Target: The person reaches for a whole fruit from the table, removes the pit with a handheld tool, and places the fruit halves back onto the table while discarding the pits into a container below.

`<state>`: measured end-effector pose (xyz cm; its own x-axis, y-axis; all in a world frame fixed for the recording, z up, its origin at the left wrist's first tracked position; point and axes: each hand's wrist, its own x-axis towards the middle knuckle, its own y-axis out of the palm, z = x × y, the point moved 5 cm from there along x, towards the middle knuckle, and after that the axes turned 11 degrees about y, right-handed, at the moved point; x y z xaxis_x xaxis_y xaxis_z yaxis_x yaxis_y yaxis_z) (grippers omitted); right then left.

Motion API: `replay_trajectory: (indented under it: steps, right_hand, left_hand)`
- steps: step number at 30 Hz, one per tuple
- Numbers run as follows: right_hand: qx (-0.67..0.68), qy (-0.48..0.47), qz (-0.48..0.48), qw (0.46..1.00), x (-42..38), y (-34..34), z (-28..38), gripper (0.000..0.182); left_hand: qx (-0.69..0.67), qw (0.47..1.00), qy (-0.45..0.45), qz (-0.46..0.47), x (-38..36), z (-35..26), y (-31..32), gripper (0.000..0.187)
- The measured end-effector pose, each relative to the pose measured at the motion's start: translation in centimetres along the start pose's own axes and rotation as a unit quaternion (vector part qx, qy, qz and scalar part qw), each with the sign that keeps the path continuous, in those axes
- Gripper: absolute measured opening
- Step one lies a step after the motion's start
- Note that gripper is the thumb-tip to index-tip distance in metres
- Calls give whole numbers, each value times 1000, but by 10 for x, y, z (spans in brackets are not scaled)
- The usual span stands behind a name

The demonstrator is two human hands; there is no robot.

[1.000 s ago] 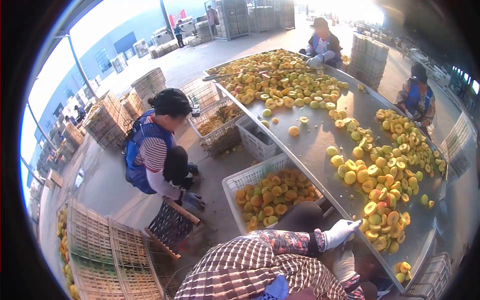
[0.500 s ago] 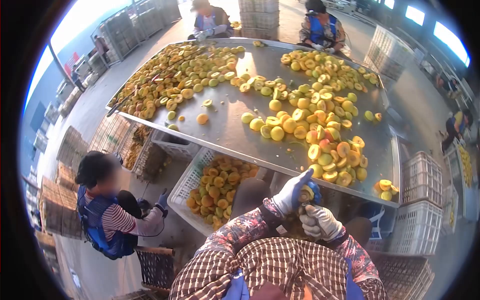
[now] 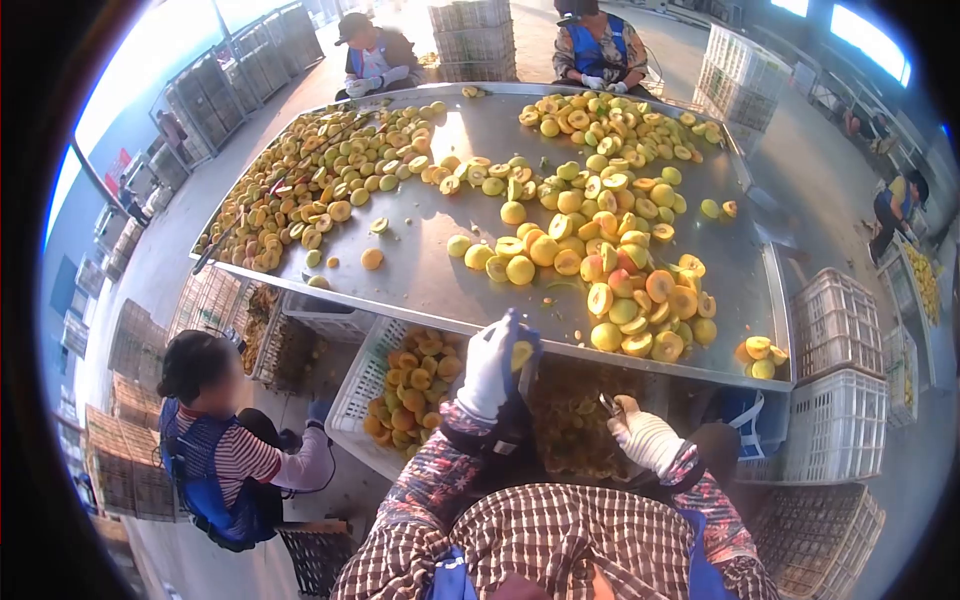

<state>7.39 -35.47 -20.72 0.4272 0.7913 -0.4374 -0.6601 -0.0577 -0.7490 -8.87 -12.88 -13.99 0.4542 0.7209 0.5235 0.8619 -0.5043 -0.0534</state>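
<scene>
My left hand (image 3: 489,368), in a white glove with blue fingers, is raised near the table's front edge. Its fingers are closed around a yellow-green apricot half (image 3: 521,355). Lower and to the right, my right hand (image 3: 647,436) in a whitish glove grips a small pitting tool (image 3: 608,404), whose dark metal end points up and left. Between the hands, below the table edge, is a bin of dark brownish scraps (image 3: 580,425). A white plastic crate (image 3: 352,405) filled with apricot halves (image 3: 415,385) stands left of my left hand.
The metal table (image 3: 430,270) carries heaps of cut apricots (image 3: 610,230). A co-worker (image 3: 235,435) sits at the left; two more people (image 3: 375,55) sit across the table. Stacked crates (image 3: 835,375) stand at the right, and an empty-looking dark crate (image 3: 318,555) lower left.
My hands, together at the fruit before, have parted. The left has moved left with the apricot half; the right has stayed lower right with the tool. The view has shifted slightly.
</scene>
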Motion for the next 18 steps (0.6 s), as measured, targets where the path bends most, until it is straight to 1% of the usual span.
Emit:
replay_trajectory:
  steps: [1, 2, 3, 4, 5, 6, 7, 8, 10, 11, 12, 14, 16, 17, 18]
  right_hand:
    - [-14, 9, 17, 1000, -2, -3, 3, 53]
    - [-9, -3, 10, 1000, -2, -2, 3, 50]
    - [-12, 0, 17, 1000, -4, -3, 5, 48]
    - [-15, 3, 23, 1000, -5, -6, 8, 46]
    - [-13, -4, 23, 1000, -3, -5, 9, 45]
    - [-12, -11, 23, 1000, -2, -3, 8, 43]
    - [-6, -13, 23, 1000, -2, -3, 9, 40]
    - [-15, -2, 28, 999, -1, -4, 10, 41]
    - [-10, -14, 18, 1000, 4, -1, 5, 43]
    - [-13, -33, 6, 999, 5, 0, 3, 44]
    - [-12, -53, -3, 999, 8, 0, 5, 45]
    - [-13, -48, 9, 999, 5, -6, 11, 48]
    - [-26, -34, 17, 999, 7, -4, 7, 50]
    - [-25, -38, 17, 999, 9, -1, 2, 52]
    - [-19, -18, 19, 999, 6, -4, 8, 45]
  left_hand:
    - [-130, 973, -173, -79, 2, 22, -26, 33]
    - [-35, 980, -161, -107, 10, 11, -48, 34]
    - [51, 982, -145, -113, 15, 10, -71, 33]
    - [223, 960, -164, -38, 26, -9, -86, 32]
    - [324, 936, -136, 16, 30, 0, -102, 34]
    - [422, 898, -109, 67, 33, 18, -113, 38]
    - [546, 829, -68, 100, 38, 29, -118, 51]
    - [546, 831, -64, 82, 47, 41, -118, 51]
    - [430, 890, -108, 102, 78, 73, -104, 49]
    - [415, 891, -129, 129, 94, 92, -93, 48]
    - [402, 890, -149, 157, 111, 110, -79, 48]
    - [428, 876, -122, 183, 130, 135, -53, 45]
    - [452, 850, -177, 206, 143, 165, -33, 48]
    - [493, 836, -129, 201, 139, 185, -24, 49]
    - [533, 819, -80, 197, 140, 167, -15, 50]
